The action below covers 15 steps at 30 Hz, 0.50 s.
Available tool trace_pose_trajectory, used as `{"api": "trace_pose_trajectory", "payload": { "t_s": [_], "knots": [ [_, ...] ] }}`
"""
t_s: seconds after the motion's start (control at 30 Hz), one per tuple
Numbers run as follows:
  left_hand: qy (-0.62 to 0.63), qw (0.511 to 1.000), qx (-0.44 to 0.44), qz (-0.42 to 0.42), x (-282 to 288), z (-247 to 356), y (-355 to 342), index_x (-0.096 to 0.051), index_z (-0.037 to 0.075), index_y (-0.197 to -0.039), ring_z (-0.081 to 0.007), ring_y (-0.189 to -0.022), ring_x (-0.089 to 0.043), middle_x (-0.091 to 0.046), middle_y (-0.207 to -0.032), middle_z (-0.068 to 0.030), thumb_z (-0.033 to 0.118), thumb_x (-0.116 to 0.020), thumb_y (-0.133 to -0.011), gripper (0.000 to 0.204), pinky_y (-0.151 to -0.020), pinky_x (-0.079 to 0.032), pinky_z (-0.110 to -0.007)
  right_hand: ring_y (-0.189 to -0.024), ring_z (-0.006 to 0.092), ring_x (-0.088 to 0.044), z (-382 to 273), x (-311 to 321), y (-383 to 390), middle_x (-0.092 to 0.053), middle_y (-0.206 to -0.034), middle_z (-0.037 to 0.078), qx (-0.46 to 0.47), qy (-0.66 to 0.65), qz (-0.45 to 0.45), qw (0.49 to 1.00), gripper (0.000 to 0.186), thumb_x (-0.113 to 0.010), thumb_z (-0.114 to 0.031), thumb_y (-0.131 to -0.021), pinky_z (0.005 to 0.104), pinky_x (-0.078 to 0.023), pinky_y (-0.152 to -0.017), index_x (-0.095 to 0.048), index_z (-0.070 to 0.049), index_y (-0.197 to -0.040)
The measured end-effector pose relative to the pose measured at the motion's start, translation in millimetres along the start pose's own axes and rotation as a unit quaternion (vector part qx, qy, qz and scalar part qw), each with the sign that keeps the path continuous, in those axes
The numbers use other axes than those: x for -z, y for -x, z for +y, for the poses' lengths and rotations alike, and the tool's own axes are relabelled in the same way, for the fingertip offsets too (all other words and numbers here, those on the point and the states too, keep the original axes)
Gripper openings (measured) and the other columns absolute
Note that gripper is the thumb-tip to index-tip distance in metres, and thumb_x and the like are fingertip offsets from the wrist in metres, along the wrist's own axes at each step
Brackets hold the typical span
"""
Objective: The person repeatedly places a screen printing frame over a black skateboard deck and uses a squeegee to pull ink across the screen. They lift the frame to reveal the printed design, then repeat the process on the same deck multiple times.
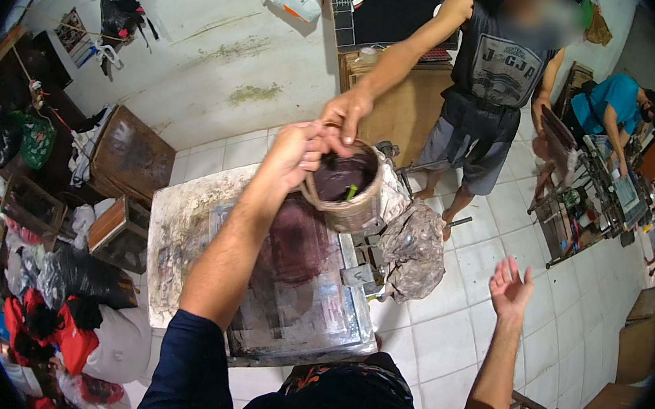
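Observation:
A stained bucket [366,208] with dark purple ink and a bright green piece inside is held up over the far right of a printing table. My left hand [298,154] is closed at the top left of the bucket, apparently gripping its handle; the exact grip is partly hidden. A co-worker's hand [350,114] meets mine there, reaching over the rim from the far side. Below lies a screen-printing frame [307,337] with a dark purple ink patch. My right hand [510,289] is held out over the floor to the right, palm up, fingers apart and holding nothing.
Beside the table's right edge hangs a crumpled, stained cloth or bag [413,252]. The co-worker [498,71] stands beyond it. Another person [617,106] bends over a bench at far right. Wooden boxes [131,152] and a clothing pile [67,333] lie left; white tiles [465,328] cover the floor.

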State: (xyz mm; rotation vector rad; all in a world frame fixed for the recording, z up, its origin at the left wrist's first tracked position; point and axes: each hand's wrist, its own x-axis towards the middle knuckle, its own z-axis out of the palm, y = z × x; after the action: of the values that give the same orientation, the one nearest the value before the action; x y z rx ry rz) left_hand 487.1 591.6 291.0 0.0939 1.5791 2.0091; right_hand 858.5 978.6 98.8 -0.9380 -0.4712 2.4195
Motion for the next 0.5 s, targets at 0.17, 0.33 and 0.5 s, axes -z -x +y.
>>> {"api": "trace_pose_trajectory", "payload": {
  "t_s": [0.17,0.33,0.5],
  "knots": [
    [-0.002,0.996,0.001,-0.094,-79,-25,-17,-0.055,0.008,-0.095,-0.0043,-0.048,-0.028,-0.036,-0.061,0.0088,0.021,-0.048,-0.110,0.021,-0.043,-0.024,-0.023,-0.091,0.0213,-0.071,-39,50,5,-0.073,-0.110,0.006,0.029,-0.004,0.065,0.997,0.051,-0.057,-0.053,-0.102,0.0370,-0.057,-0.074,-0.063,-0.008,-0.126],
    [-0.100,0.981,-0.016,-0.167,-156,-27,-28,-0.063,0.006,-0.102,-0.0061,-0.058,-0.045,-0.053,-0.070,0.0040,0.027,-0.055,-0.108,0.023,-0.053,-0.039,-0.023,-0.083,0.0189,-0.071,-29,59,5,-0.074,-0.097,0.003,0.004,0.022,0.054,0.998,0.045,-0.059,-0.050,-0.102,0.0350,-0.056,-0.070,-0.064,-0.010,-0.122],
    [-0.289,0.914,-0.261,-0.115,-161,3,13,-0.067,0.001,-0.123,-0.0117,-0.095,-0.065,-0.071,-0.106,-0.0056,0.027,-0.067,-0.103,0.034,-0.083,-0.053,-0.027,-0.084,0.0191,-0.069,10,79,-8,-0.071,-0.098,0.005,-0.053,0.111,0.032,0.992,0.047,-0.058,-0.052,-0.102,0.0346,-0.055,-0.068,-0.063,-0.010,-0.122]
  ]
}}
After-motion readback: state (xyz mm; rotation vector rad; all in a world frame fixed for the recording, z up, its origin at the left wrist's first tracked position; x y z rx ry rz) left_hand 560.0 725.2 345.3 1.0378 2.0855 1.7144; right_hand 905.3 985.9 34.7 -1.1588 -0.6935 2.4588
